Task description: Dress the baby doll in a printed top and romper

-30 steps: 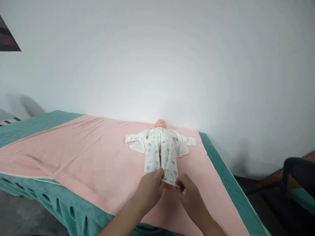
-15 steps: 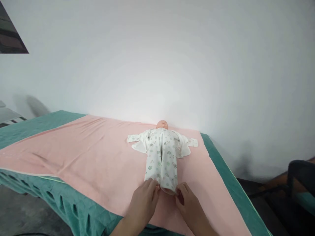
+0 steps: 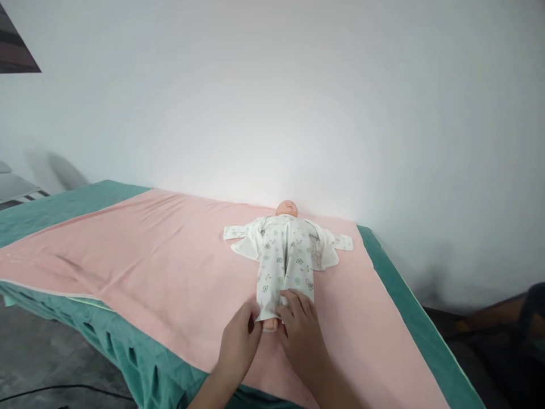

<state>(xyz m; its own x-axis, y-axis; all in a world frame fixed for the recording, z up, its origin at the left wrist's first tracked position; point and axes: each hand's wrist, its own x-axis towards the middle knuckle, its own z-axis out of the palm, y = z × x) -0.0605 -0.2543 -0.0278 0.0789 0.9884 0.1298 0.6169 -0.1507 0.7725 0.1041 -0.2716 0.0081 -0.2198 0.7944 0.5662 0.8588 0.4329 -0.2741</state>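
White wall; pink sheet over green bed; both hands pinching doll's trouser cuff.

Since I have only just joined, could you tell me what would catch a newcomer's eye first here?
A baby doll in printed white pyjamas lies face up, arms spread, on a pink sheet by the white wall. At its feet, the left hand and right hand pinch the trouser cuffs, with one bare foot showing between them.
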